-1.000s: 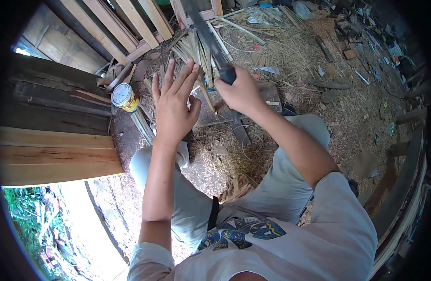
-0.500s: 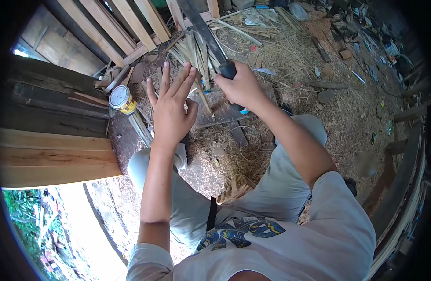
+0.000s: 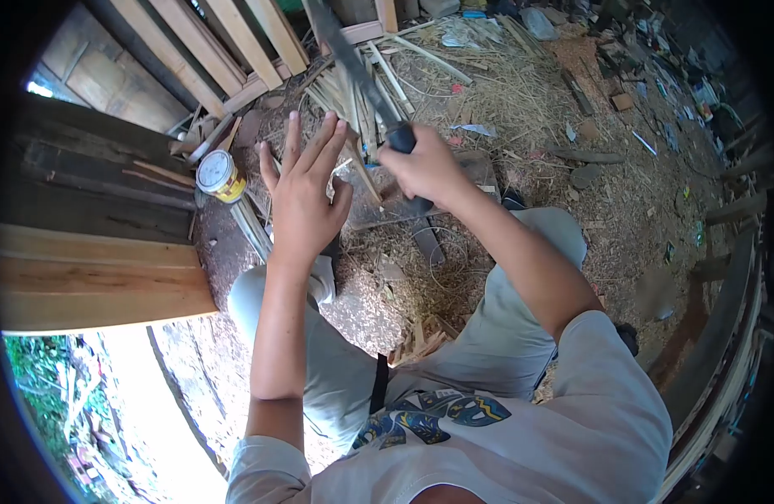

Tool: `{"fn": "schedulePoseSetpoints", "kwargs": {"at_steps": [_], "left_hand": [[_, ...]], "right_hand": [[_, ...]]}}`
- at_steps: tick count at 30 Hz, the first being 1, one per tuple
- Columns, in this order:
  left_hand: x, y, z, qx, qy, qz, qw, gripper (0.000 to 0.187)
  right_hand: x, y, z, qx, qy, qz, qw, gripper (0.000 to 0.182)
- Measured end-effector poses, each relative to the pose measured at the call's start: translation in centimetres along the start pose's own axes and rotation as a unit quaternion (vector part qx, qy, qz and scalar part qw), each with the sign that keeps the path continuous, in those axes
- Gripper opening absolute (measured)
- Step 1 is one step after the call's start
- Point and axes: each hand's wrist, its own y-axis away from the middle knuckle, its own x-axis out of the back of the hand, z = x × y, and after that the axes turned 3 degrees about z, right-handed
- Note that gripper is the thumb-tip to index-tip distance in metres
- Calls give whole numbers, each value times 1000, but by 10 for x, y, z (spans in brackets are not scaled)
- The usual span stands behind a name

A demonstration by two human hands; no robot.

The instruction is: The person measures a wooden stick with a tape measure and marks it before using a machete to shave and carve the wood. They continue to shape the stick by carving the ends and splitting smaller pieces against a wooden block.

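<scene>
My right hand (image 3: pixel 425 168) grips the dark handle of a long machete (image 3: pixel 353 63), whose blade points up and away over a bundle of split bamboo strips (image 3: pixel 366 97). My left hand (image 3: pixel 301 197) is spread flat with fingers apart, hovering just left of the strips and of a grey wooden chopping block (image 3: pixel 379 202); whether its fingertips touch a strip I cannot tell. I am seated, with my knees either side of the block.
A round tin can (image 3: pixel 217 176) stands left of my left hand. Stacked planks (image 3: pixel 93 252) lie at the left, leaning timbers (image 3: pixel 236 42) at the top left. Sawdust, shavings and scraps (image 3: pixel 572 126) cover the ground to the right.
The machete and my right hand have swung slightly left and the blade tilts more to the left. My left hand has shifted a little left and down, still spread.
</scene>
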Motion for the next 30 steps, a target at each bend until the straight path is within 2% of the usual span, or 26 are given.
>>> {"fn": "schedulePoseSetpoints", "kwargs": {"at_steps": [1,2,4,5,8,9,10,11,12,13,14,16,17,18,20,21,22,24,25,26,27,28,29,30], "left_hand": [[0,1,0,-3,3,2,1000,80],[0,1,0,3,2,3,1000,80],[1,0,4,-1,24,-9,1000,81],[-1,1,3,1,54,-6,999,83],[-1,2,5,19,15,2,1000,84],[0,1,2,17,14,2,1000,84],[0,1,0,14,7,1,1000,83],[-1,2,-1,11,2,-1,1000,83],[-2,3,-1,12,3,-2,1000,83],[-2,3,1,10,10,0,1000,83],[-3,2,2,10,16,2,1000,83],[-2,2,4,13,17,0,1000,83],[-2,3,5,13,16,-1,1000,83],[-3,3,4,19,16,-2,1000,83],[-3,3,5,7,19,2,1000,83],[-3,4,6,6,18,1,1000,83],[-4,5,7,2,23,6,1000,82],[-3,3,8,-13,27,15,999,82],[-2,4,9,1,7,10,1000,81],[-2,6,10,19,-11,4,1000,81],[-2,6,10,23,-8,1,1000,82],[-1,6,11,23,-7,-2,1000,82],[1,5,12,20,-13,-4,1000,82],[1,5,13,17,-18,-6,1000,82]], "right_hand": [[-1,-5,5,46,55,39,997,16],[-6,-5,11,46,57,33,997,16],[-15,-4,30,84,187,67,976,18],[-15,-14,54,46,255,-2,966,18],[-20,-19,46,32,229,-30,972,16],[-17,-14,25,-79,163,-76,980,14],[-14,-15,25,-80,162,-77,980,14],[-7,-17,27,-170,-11,-125,977,12],[-4,-15,21,-254,-183,-167,935,11],[-2,-12,17,-206,-121,-147,960,13],[-1,-10,10,-208,-119,-146,960,13],[-1,-6,-3,-45,0,-19,999,14],[1,-4,-13,13,27,11,999,15],[-2,-6,-10,11,30,5,999,15],[-5,-9,0,74,101,90,988,24],[-7,-16,26,98,224,73,967,26],[-10,-15,33,98,220,77,967,26],[-17,-17,43,12,254,-37,966,26],[-20,-20,48,106,264,-14,958,17],[-17,-24,54,107,263,-12,959,17],[-13,-22,43,-25,144,-73,987,11],[-9,-18,33,-157,21,-132,978,9],[-2,-16,26,-246,-142,-165,944,12],[0,-14,23,-249,-141,-164,944,12]]}}
